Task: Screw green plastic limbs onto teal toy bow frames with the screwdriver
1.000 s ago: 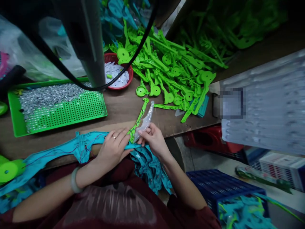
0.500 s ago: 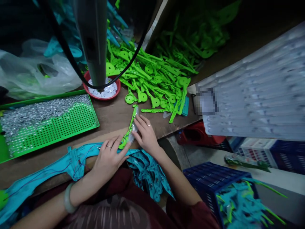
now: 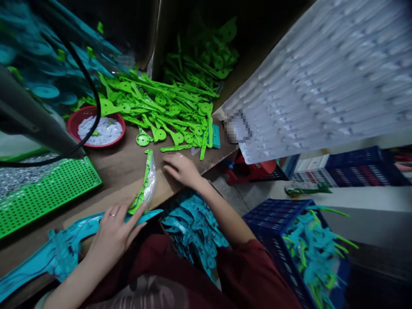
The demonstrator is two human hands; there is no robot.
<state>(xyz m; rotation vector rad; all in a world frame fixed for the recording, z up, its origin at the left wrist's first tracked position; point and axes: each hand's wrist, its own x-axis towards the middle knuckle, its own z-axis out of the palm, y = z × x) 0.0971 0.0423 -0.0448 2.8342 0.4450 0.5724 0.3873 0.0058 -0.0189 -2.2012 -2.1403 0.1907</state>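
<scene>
My left hand [image 3: 116,228] presses its fingertips on the lower end of a curved green plastic part [image 3: 146,176], holding it against a long teal plastic piece [image 3: 80,225] at the table edge. A clear plastic strip [image 3: 149,182] runs along the green part's right side. Thin wires lie on the teal piece, which passes partly beneath the hand. To the right, my right hand [image 3: 184,171] is apart from the green part, with fingers stretched forward and no object visible in them. Its fingertips are close to a straight green strip [image 3: 175,147] at the front of the green pile.
Behind lies a heap of green plastic parts [image 3: 161,105]. A red bowl [image 3: 75,122] of white pieces and a green perforated tray [image 3: 86,176] of small metal parts stand left. A grey post [image 3: 35,116] leans nearby. Teal parts [image 3: 196,227] hang below; a blue crate [image 3: 267,227] stands right.
My right hand has let go of the green part and clear strip and moved right toward the green pile. My left hand stays on the green part's lower end. The view has shifted right.
</scene>
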